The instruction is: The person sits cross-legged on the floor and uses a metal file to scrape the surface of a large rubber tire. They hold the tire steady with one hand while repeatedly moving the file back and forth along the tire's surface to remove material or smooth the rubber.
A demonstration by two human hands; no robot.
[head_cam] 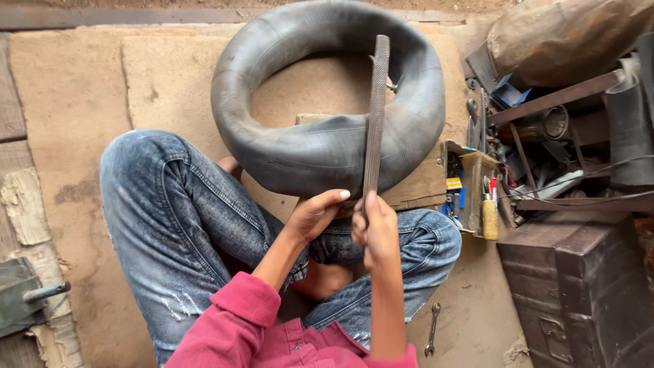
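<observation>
- The black rubber inner tube [327,146] rests on our lap and a wooden block: soft, light, grippy.
- Our left hand [315,215] presses its near wall.
- Our right hand [376,228], grip pressed together, holds the stiff grey metal rasp [376,116] by its lower end.

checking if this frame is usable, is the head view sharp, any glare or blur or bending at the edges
Head view: soft, even daylight, no glare; the rubber tube shows only a dull sheen. The file, right hand and left hand are sharp, no motion blur. Faint shadow under the tube. Wide-angle bending stretches the edges, and the cluttered tool pile at right sits darker.
</observation>
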